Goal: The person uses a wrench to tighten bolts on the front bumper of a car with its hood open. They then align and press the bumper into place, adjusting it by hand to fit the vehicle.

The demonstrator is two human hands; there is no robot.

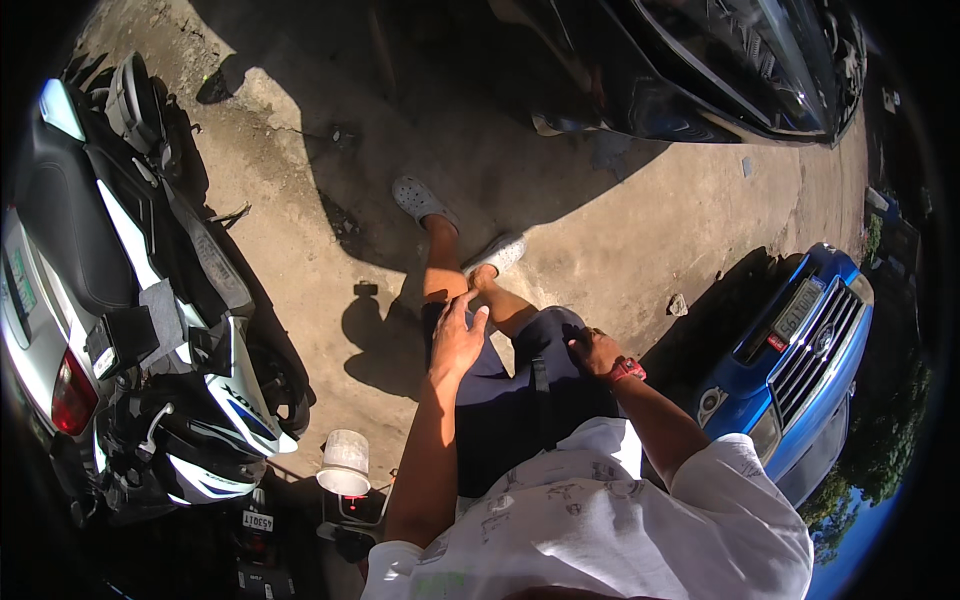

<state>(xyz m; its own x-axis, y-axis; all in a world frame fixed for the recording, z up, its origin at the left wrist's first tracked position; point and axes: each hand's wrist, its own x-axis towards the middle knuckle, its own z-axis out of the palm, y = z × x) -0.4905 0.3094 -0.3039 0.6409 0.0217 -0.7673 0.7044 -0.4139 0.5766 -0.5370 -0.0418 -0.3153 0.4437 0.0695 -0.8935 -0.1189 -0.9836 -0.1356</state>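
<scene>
My left hand (pixel 458 340) rests on my left knee, its fingers stretched forward and the thumb apart, with nothing in it. Over the right thigh of my dark shorts (pixel 510 400) lies my right hand (pixel 598 353), partly in shadow. Its fingers look loosely spread against the cloth, and I see nothing held. A red watch (pixel 627 369) circles that wrist. Beyond the hands my bare legs end in light grey perforated clogs (pixel 498 255), planted on the ground.
A white, black and blue motorcycle (pixel 215 425) stands at left, beside a silver car (pixel 45 320). A black car (pixel 640 80) is parked ahead, and a blue vehicle (pixel 800 370) at right. Near my left elbow is a whitish bucket (pixel 345 462). A stone (pixel 677 304) lies on the dirt-covered ground (pixel 600 250).
</scene>
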